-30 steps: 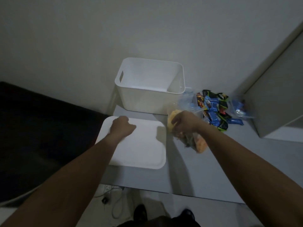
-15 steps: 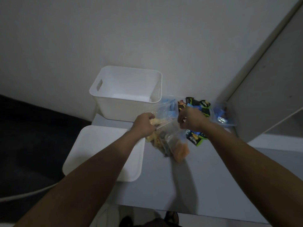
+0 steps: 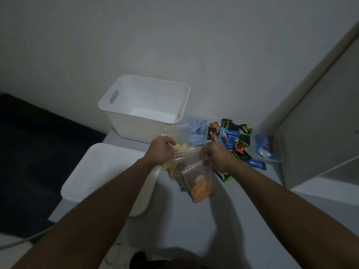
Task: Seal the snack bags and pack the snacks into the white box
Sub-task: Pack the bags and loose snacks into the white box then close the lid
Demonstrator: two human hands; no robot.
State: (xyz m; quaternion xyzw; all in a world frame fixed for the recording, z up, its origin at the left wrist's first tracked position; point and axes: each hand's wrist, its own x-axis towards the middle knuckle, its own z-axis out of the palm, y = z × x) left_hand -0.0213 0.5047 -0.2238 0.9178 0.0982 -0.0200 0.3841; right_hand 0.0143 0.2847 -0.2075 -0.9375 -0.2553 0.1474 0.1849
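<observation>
While both forearms reach forward over the grey table [image 3: 194, 220], the left hand [image 3: 160, 151] and the right hand [image 3: 216, 157] each pinch the top edge of a clear snack bag [image 3: 194, 177] that hangs between them above the table surface. The left hand's fingers are curled round the bag's upper left corner, and the right hand's fingers are curled round its upper right corner, so the mouth of the bag is stretched between the two. Orange pieces sit at the bottom of this bag, and yellowish and darker snacks show through plastic just behind it; whether those belong to a second bag I cannot tell. Beyond the hands stands the white box [image 3: 143, 121], open at the top, with a slot handle in its left wall, set against the wall at the far edge of the table. A white lid [image 3: 101, 171] lies flat on the table to the left, partly under the left forearm. To the right of the box lies a loose pile of small wrapped snacks [image 3: 231, 138] in blue, black, green and red, with another clear bag [image 3: 266, 148] holding blue packets just beside the pile. A pale cabinet [image 3: 320, 123] rises at the right edge.
</observation>
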